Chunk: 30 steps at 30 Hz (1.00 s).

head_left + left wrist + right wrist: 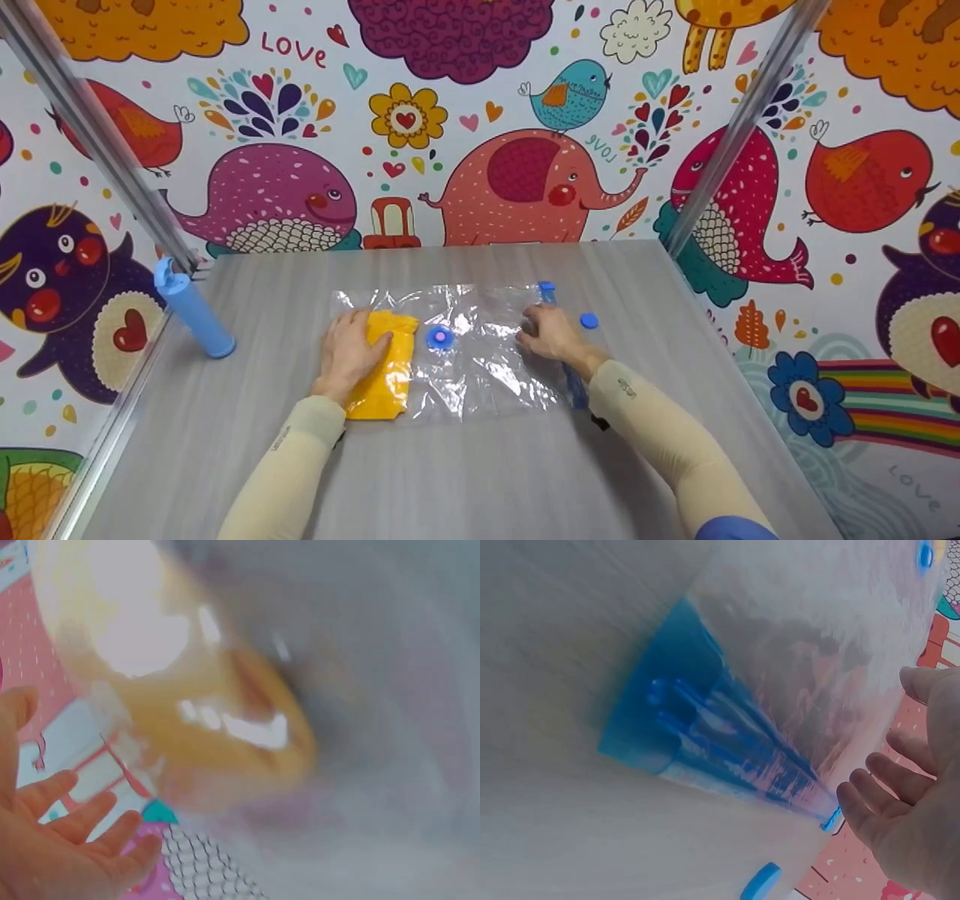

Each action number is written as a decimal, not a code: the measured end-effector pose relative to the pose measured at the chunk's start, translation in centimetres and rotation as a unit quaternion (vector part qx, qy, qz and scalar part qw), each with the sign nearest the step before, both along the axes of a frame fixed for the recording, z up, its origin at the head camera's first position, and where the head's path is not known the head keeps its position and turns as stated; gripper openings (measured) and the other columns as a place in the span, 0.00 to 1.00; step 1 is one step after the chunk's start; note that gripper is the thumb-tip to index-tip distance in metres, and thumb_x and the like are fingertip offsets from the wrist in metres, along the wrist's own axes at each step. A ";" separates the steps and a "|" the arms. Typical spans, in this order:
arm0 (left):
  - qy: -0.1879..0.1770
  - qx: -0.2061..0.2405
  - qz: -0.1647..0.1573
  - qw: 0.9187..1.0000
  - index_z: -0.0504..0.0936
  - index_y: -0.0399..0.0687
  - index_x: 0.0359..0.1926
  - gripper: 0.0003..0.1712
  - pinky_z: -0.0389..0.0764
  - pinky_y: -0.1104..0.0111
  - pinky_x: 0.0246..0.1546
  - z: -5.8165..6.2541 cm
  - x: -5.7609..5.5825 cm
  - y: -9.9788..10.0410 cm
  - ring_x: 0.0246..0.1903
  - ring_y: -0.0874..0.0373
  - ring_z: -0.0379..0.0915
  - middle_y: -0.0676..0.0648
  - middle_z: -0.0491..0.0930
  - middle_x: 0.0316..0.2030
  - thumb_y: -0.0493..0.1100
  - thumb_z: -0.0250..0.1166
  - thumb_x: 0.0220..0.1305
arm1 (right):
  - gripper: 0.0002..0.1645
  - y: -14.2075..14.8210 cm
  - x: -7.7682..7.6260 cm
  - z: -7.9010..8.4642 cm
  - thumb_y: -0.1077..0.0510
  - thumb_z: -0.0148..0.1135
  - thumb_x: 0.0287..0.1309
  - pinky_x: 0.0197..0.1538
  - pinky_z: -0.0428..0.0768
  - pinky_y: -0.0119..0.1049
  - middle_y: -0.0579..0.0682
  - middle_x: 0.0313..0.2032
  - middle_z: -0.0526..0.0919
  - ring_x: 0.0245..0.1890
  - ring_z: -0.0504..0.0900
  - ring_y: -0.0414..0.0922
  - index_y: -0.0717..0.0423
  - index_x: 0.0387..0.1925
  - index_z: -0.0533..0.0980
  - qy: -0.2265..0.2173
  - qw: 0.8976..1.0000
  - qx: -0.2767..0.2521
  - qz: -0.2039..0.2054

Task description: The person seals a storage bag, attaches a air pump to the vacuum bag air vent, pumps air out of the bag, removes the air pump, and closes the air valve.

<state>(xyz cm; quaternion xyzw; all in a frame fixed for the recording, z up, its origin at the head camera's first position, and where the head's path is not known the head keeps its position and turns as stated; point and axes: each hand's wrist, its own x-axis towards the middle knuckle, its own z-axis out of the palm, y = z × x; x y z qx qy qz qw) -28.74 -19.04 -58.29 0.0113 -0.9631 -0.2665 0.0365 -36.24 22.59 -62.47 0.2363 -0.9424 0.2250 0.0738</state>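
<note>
1. While the left hand point(351, 352) is resting, loosely spread, over the yellow cloth point(390, 375) at the clear bag's point(480, 375) left end, the work is apparently settling the packed bag flat.
2. Near the blue zip strip point(577, 386), the right hand point(553, 334) is bending its fingers loosely, seemingly gripping nothing; glare is hiding whether they are touching film.
3. Sealing is probably calling for aligning that strip next.
4. Bare tabletop point(465, 487) is stretching before the bag; the blue cap point(589, 321) is lying just beyond the strip, the pump point(199, 315) standing near the left edge.
</note>
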 end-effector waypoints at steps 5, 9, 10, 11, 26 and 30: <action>0.010 0.017 0.039 0.999 0.72 0.36 0.80 0.40 0.71 0.34 0.81 0.3 0.6 -2.9 0.76 0.27 0.70 0.28 0.72 0.78 0.57 0.66 0.80 | 0.41 -1.6 1.8 2.7 0.46 0.77 0.60 0.74 0.82 0.67 0.75 0.64 0.85 0.66 0.84 0.74 0.73 0.64 0.80 -0.045 0.999 0.013 0.018; 0.011 0.034 0.064 0.997 0.72 0.34 0.79 0.40 0.72 0.33 0.80 0.2 1.3 -5.1 0.75 0.25 0.71 0.27 0.74 0.76 0.57 0.64 0.80 | 0.46 -1.9 2.3 3.3 0.43 0.77 0.64 0.80 0.76 0.65 0.73 0.72 0.80 0.75 0.78 0.72 0.69 0.72 0.77 -0.082 0.995 0.056 0.007; 0.008 0.040 0.070 0.997 0.72 0.34 0.79 0.40 0.72 0.33 0.80 0.2 1.5 -5.6 0.75 0.25 0.71 0.27 0.74 0.76 0.57 0.64 0.81 | 0.46 -1.9 2.4 3.3 0.42 0.77 0.65 0.81 0.76 0.65 0.72 0.74 0.79 0.77 0.76 0.70 0.68 0.73 0.76 -0.092 0.994 0.065 0.003; 0.006 0.045 0.078 0.996 0.72 0.34 0.79 0.40 0.72 0.33 0.80 0.2 1.6 -6.0 0.75 0.25 0.71 0.27 0.74 0.77 0.57 0.63 0.81 | 0.47 -2.0 2.5 3.4 0.41 0.77 0.66 0.82 0.75 0.64 0.70 0.75 0.78 0.78 0.75 0.69 0.66 0.75 0.76 -0.103 0.992 0.071 0.000; -0.057 0.063 0.137 0.987 0.79 0.33 0.72 0.35 0.87 0.40 0.58 0.6 3.5 -11.9 0.57 0.31 0.85 0.24 0.82 0.68 0.57 0.61 0.81 | 0.39 -2.3 2.4 3.0 0.41 0.80 0.64 0.75 0.82 0.60 0.65 0.67 0.82 0.71 0.80 0.64 0.61 0.67 0.82 -0.105 0.990 0.092 0.005; -0.063 0.068 0.144 0.985 0.80 0.31 0.70 0.36 0.87 0.43 0.51 0.8 4.3 -13.3 0.51 0.35 0.87 0.24 0.85 0.64 0.58 0.61 0.81 | 0.38 -2.4 2.5 3.1 0.43 0.80 0.64 0.75 0.82 0.60 0.65 0.68 0.82 0.71 0.80 0.64 0.61 0.66 0.83 -0.102 0.990 0.096 0.007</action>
